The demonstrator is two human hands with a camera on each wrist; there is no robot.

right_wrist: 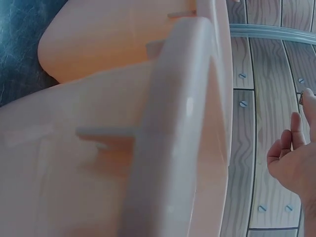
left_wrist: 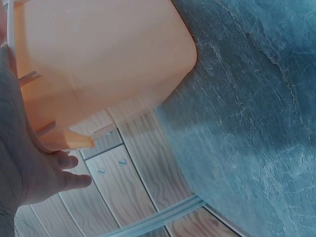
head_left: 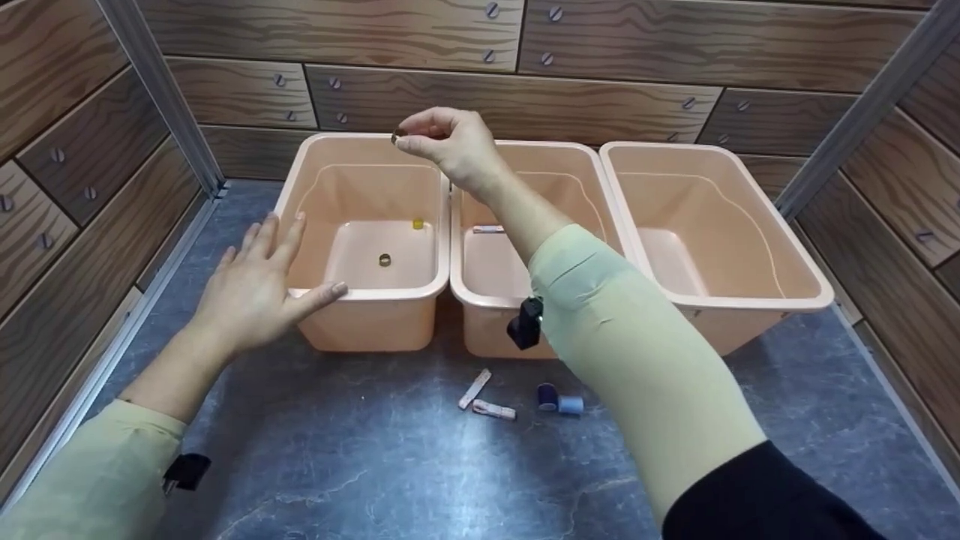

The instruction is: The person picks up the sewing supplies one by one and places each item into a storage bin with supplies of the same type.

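Woodgrain walls (head_left: 570, 105), right hand (head_left: 459, 148) pinching ring (head_left: 396, 136), left hand (head_left: 251, 298) outspread

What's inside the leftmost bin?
Inside the leftmost bin: a small yellow piece and a small brownish ring-shaped piece. The left hand covers part of its left side; its near wall hides the floor just behind, so I can't tell what's there.

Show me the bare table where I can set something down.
The widest free patch of table lies between the left sleeve and right sleeve, nearer the wearer than the folded strips and thread spools. Another lies between the right sleeve and right wall. It is crowded just before the middle bin, where those small things lie.
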